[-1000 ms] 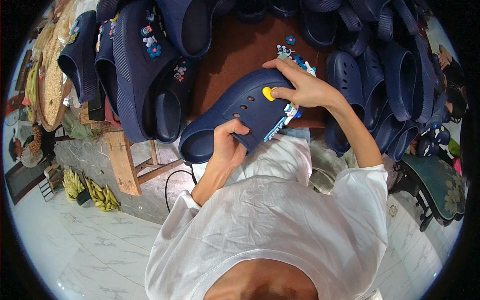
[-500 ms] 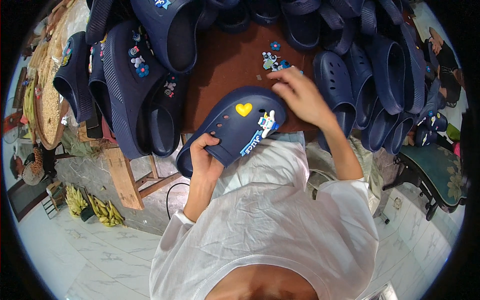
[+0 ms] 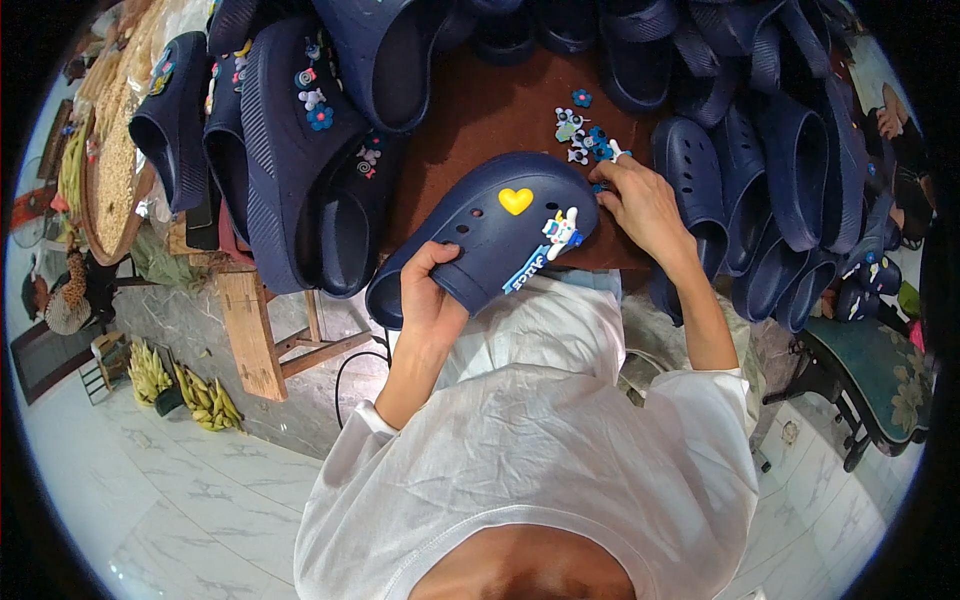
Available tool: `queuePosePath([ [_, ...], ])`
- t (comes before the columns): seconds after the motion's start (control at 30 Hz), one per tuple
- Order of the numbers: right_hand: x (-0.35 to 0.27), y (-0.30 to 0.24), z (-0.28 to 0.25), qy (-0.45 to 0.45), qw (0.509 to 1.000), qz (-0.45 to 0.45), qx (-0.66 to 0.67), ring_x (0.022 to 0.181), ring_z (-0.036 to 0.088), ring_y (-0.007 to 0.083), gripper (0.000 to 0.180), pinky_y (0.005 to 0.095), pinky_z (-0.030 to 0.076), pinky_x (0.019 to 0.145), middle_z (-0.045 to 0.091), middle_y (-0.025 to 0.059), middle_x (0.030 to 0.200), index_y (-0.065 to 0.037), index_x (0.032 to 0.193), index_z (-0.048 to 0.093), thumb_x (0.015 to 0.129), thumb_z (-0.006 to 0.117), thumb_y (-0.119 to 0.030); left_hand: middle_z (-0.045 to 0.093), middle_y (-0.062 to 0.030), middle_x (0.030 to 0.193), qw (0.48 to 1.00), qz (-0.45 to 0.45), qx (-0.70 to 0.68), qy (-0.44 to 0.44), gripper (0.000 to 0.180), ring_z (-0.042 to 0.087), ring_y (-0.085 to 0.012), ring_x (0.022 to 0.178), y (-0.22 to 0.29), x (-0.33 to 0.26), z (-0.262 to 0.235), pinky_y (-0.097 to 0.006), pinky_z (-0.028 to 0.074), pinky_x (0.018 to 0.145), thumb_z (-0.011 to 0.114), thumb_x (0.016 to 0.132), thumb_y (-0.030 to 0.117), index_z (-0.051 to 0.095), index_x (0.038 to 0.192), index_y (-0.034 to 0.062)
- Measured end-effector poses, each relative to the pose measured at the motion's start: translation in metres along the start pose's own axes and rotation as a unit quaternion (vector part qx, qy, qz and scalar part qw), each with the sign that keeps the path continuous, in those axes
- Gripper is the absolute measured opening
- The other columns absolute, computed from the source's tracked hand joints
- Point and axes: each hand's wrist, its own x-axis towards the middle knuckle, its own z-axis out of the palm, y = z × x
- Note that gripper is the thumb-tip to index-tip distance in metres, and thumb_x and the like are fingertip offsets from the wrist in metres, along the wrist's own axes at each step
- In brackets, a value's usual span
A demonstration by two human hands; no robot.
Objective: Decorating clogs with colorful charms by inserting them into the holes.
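My left hand [image 3: 432, 296] grips the heel end of a navy blue clog [image 3: 478, 232] held over the brown table [image 3: 480, 110]. The clog's top carries a yellow heart charm [image 3: 515, 200], a small white figure charm [image 3: 563, 231] and a blue strip charm [image 3: 527, 270]. My right hand [image 3: 643, 203] is past the clog's toe, with its fingertips on a small pile of loose charms [image 3: 585, 135] on the table. Whether a charm is pinched between its fingers is hidden.
Many navy clogs [image 3: 790, 170] are heaped along the right and back of the table, with more decorated ones [image 3: 290, 150] at the left. A wooden table leg [image 3: 250, 335], bananas [image 3: 195, 395] on the tiled floor and a green chair [image 3: 880, 375] surround me.
My right hand has left the clog's top, where it pressed the yellow charm, and reached right and back to the loose charm pile. The clog has lowered and turned slightly.
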Motion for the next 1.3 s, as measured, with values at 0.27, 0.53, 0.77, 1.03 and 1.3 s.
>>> queuePosePath([
  [0.27, -0.001, 0.003, -0.002, -0.003, 0.999, -0.043, 0.004, 0.091, 0.062, 0.0346, 0.025, 0.0452, 0.050, 0.079, 0.060, 0.0135, 0.095, -0.002, 0.098, 0.061, 0.077, 0.073, -0.004, 0.058, -0.0274, 0.124, 0.999, -0.014, -0.022, -0.026, 0.048, 0.061, -0.0400, 0.113, 0.001, 0.001, 0.006, -0.053, 0.048, 0.103, 0.052, 0.081, 0.005, 0.046, 0.126, -0.0100],
  [0.53, -0.005, 0.011, -0.003, -0.012, 0.991, 0.033, 0.128, 0.078, 0.064, 0.0287, 0.023, 0.0402, 0.050, 0.071, 0.062, 0.0128, 0.089, -0.003, 0.097, 0.056, 0.077, 0.068, 0.000, 0.060, -0.0237, 0.122, 1.000, -0.013, -0.011, -0.020, 0.042, 0.063, -0.0354, 0.111, -0.004, 0.002, 0.017, -0.049, 0.052, 0.099, 0.052, 0.086, 0.009, 0.048, 0.125, -0.0077],
  [0.77, 0.004, -0.016, -0.035, 0.151, 0.972, 0.031, 0.178, 0.077, 0.065, 0.0206, 0.017, 0.0298, 0.052, 0.072, 0.062, 0.0078, 0.089, -0.002, 0.101, 0.065, 0.084, 0.068, -0.001, 0.061, -0.0225, 0.121, 1.000, -0.014, -0.003, -0.020, 0.040, 0.063, -0.0330, 0.111, -0.013, 0.007, 0.027, -0.049, 0.051, 0.100, 0.053, 0.090, 0.013, 0.048, 0.124, -0.0065],
  [1.03, 0.013, -0.069, -0.011, 0.131, 0.954, -0.218, 0.156, 0.088, 0.063, 0.0294, 0.019, 0.0382, 0.051, 0.076, 0.061, 0.0092, 0.094, -0.004, 0.094, 0.064, 0.076, 0.069, 0.000, 0.063, -0.0190, 0.118, 0.999, -0.033, -0.013, -0.041, 0.038, 0.064, -0.0309, 0.108, -0.016, 0.008, 0.031, -0.046, 0.050, 0.100, 0.056, 0.089, 0.016, 0.052, 0.121, -0.0046],
  [1.3, 0.018, -0.072, 0.006, 0.141, 0.943, -0.290, 0.084, 0.091, 0.064, 0.0266, 0.022, 0.0370, 0.052, 0.079, 0.063, 0.0085, 0.098, -0.004, 0.096, 0.066, 0.074, 0.066, -0.002, 0.064, -0.0145, 0.112, 0.998, -0.045, -0.026, -0.040, 0.033, 0.065, -0.0250, 0.103, -0.017, 0.007, 0.025, -0.041, 0.052, 0.096, 0.054, 0.090, 0.021, 0.055, 0.114, -0.0020],
])
